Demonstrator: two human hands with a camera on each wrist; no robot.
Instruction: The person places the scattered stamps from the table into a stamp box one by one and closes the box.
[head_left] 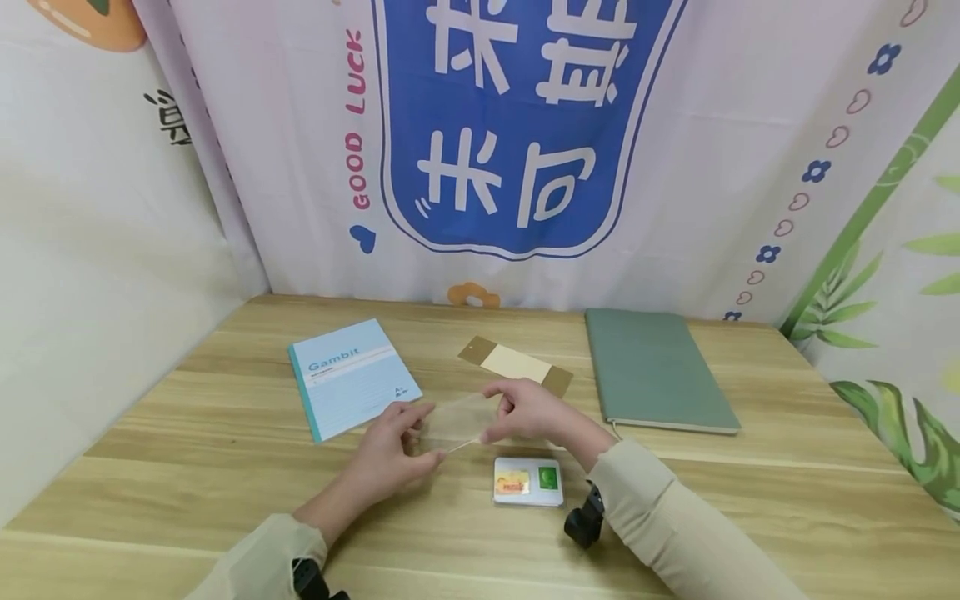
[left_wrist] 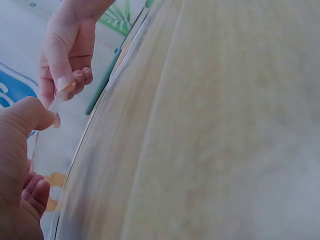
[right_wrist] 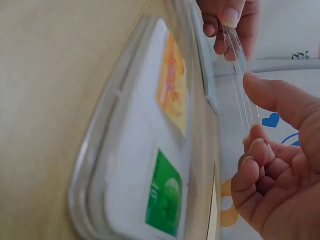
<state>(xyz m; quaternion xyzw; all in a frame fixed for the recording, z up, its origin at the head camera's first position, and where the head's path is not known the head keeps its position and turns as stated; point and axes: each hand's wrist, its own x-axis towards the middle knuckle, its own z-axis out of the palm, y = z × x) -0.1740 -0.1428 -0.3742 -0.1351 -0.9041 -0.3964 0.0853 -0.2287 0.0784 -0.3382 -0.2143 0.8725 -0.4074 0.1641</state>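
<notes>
Both hands hold a thin, clear rectangular plastic piece (head_left: 456, 422) between them above the table. My left hand (head_left: 386, 450) pinches its left end, thumb at the near edge and fingers at the far one. At the other end my right hand (head_left: 528, 412) grips it the same way. Seen edge-on in the right wrist view, the clear plastic (right_wrist: 239, 82) shows several thin parallel lines. Just below the right hand lies a flat white case (head_left: 534, 485) with rounded corners, bearing one orange-yellow picture and one green one; it looms close in the right wrist view.
A light blue "Gambit" notebook (head_left: 352, 387) lies beyond the left hand. Behind the hands is a brown card with a cream middle (head_left: 516, 364). To the right rests a grey-green notebook (head_left: 660, 367). Printed cloth (head_left: 300, 167) hangs along the table's back edge.
</notes>
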